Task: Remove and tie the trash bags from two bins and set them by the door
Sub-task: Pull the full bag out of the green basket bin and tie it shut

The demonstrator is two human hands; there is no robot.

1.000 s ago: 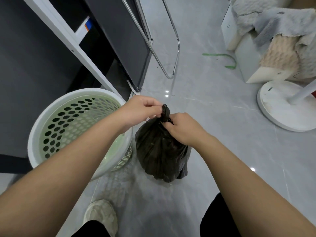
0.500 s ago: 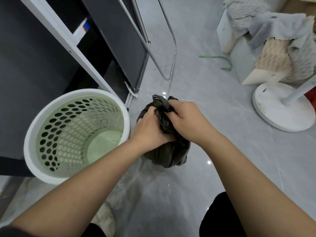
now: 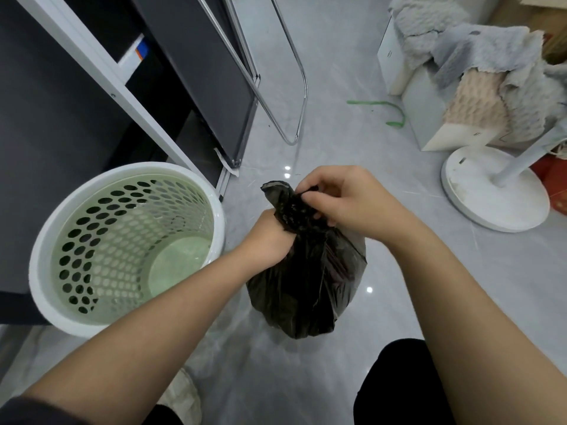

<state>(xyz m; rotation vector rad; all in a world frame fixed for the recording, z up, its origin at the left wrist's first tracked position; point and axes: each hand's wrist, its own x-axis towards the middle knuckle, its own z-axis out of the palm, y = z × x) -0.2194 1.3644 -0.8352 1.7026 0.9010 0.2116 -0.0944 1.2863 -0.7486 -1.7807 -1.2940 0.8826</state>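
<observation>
Head view: left hand (image 3: 270, 237) and right hand (image 3: 346, 204) each close their grip on the trash bag (image 3: 306, 286) neck.

A home room: tiled floor (image 3: 337, 72), fan base (image 3: 491, 191), blanket-draped boxes (image 3: 445, 118).

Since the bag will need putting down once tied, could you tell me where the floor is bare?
Bare floor lies between the black bag and the white round stand base, and ahead toward the green strip. Left is crowded: the perforated bin sits against the dark shelving.
</observation>
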